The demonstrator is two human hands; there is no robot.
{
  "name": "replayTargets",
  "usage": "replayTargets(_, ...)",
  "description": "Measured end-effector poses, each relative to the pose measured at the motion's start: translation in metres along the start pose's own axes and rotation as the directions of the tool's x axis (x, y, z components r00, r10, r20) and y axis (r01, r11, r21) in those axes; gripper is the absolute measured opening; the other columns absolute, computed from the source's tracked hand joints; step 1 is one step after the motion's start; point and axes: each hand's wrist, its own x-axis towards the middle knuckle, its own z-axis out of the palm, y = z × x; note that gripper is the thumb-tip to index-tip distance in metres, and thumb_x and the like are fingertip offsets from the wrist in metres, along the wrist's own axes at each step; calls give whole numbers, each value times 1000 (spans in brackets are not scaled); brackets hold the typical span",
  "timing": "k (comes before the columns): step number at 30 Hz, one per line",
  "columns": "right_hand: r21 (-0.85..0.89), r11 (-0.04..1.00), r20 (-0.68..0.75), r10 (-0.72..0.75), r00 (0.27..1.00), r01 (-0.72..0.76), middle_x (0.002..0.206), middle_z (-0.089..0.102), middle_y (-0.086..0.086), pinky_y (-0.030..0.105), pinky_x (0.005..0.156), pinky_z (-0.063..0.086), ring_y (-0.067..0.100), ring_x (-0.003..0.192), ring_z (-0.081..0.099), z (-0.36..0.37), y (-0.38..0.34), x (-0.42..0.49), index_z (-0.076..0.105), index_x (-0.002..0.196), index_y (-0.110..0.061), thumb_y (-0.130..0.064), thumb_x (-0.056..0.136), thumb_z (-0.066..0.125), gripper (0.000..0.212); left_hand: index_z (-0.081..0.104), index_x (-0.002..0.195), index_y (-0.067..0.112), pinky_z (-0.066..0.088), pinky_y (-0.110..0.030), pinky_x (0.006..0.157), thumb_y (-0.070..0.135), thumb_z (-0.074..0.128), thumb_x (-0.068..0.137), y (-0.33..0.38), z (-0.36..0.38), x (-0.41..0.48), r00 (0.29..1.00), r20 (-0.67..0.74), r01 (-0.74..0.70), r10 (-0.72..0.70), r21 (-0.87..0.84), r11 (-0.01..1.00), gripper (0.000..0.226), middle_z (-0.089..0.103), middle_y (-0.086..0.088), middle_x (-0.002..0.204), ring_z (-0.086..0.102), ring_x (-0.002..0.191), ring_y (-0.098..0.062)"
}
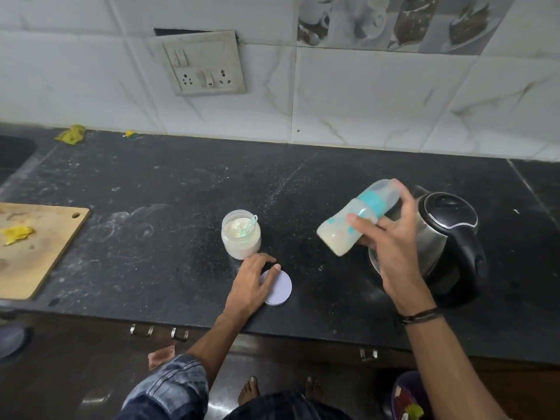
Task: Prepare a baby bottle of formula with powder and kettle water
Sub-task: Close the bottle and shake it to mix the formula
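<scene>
Left hand (pixel 253 281) rests flat, fingers relaxed, on the white lid (pixel 281 287). Right hand (pixel 391 237) grips the tilted baby bottle (pixel 336 234) beside the kettle (pixel 448 216).

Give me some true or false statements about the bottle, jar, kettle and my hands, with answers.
1. The right hand grips the clear baby bottle with a teal collar, tilted. True.
2. That bottle is empty. False: it holds milky liquid.
3. The clear plastic powder jar has its lid on. False: it stands open, and the left hand rests on the round white lid beside it.
4. The steel and black kettle has its lid shut. True.
</scene>
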Motion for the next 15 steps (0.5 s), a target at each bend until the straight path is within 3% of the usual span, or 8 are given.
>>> replayTargets(5,171,985,-149,-12,989,38,135,66,3,40,79,64,28,124,69,3,2,-1,36,149,-35,-29,66,100,105,64,112,30,42,-26,98,49,51,103,2,0,0,1000,5,5,-5,5,1000,24,59,16,114,51,112,-3)
replayTargets(8,17,999,-3,28,1000,-28,119,76,-2,37,77,64,23,112,74,5,6,-4,40,146,-39,-18,68,92,96,64,112,28,42,-25,98,46,52,104,1,-1,-1,1000,5,-1,1,7,1000,23,60,15,115,52,111,-3)
replayTargets(9,23,1000,-12,20,1000,-20,120,76,-2,37,78,64,23,112,74,4,6,-5,41,144,-40,-14,70,91,93,64,112,28,42,-25,98,45,53,104,1,-1,-1,1000,8,-1,1,4,1000,22,60,15,115,52,112,-3)
replayTargets(12,202,979,-164,22,986,12,128,71,0,38,78,63,27,121,70,1,7,0,39,146,-36,-16,78,86,85,65,113,26,42,-27,99,42,55,105,3,0,1,1000,2,11,-11,10,1000,21,60,13,116,52,112,-5)
replayTargets(15,66,997,-19,38,999,-36,121,75,-1,37,79,64,25,117,72,0,9,-2,39,147,-38,-11,78,85,87,65,114,26,42,-26,99,44,53,105,1,-1,-1,1000,2,4,-4,16,1000,24,60,13,116,52,112,-4)
